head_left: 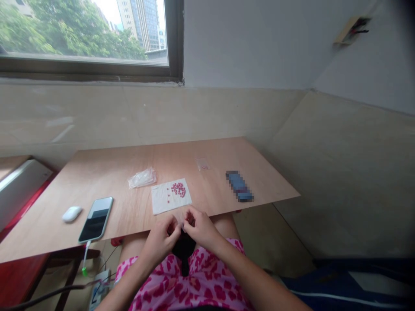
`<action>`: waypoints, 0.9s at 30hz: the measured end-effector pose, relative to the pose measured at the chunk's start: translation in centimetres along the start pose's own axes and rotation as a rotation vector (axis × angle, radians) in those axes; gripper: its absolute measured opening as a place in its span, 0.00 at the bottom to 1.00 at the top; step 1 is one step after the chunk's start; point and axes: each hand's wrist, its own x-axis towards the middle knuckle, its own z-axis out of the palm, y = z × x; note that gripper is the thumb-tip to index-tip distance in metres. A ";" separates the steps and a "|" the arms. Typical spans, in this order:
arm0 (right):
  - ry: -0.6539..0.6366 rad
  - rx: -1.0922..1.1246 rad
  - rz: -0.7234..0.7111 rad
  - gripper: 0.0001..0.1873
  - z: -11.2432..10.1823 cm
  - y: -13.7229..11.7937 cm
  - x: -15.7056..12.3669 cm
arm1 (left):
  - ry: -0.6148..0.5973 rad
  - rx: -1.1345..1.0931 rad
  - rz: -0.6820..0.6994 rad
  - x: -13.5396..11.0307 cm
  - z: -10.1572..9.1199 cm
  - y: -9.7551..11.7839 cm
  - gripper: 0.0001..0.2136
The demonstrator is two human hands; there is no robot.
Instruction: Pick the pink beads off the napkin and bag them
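My left hand [161, 238] and my right hand [201, 229] meet at the near edge of the wooden table [129, 207], fingertips pinched together over my lap. What they pinch is too small to make out. Just beyond them a white sheet [162, 201] lies on the table with a cluster of small pink beads [178, 188] at its far right part. A dark thing [183, 250] hangs below the hands, between my knees.
A smartphone [96, 218] with a cable and a white mouse [71, 214] lie at the left. A clear plastic bag [142, 177] and a smaller clear bag [202, 164] sit farther back. A blurred blue object [240, 186] lies right. Wall and window behind.
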 end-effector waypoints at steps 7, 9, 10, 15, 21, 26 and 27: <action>-0.106 0.160 -0.030 0.10 -0.8 -0.6 0.2 | 0.021 0.077 0.244 0.1 -0.6 -0.5 0.32; -0.119 0.175 0.007 0.11 -0.8 -0.5 0.2 | -0.007 0.053 0.207 0.2 -0.7 -0.9 0.29; -0.126 0.186 0.036 0.11 -0.8 -0.4 0.3 | -0.016 0.033 0.180 0.3 -0.7 -1.0 0.27; -0.166 0.246 0.169 0.12 -0.8 0.0 0.3 | -0.040 -0.068 0.118 0.6 -0.9 -1.0 0.28; -0.131 0.034 -0.063 0.17 -1.3 -0.1 0.5 | -0.016 -0.123 0.153 1.3 -0.9 -1.3 0.22; -0.178 -0.024 -0.115 0.19 -1.6 -0.6 0.4 | -0.004 -0.095 0.177 1.2 -1.1 -1.1 0.21; -0.182 -0.016 -0.104 0.18 -1.6 -0.8 0.4 | -0.003 -0.084 0.182 1.1 -1.1 -1.0 0.21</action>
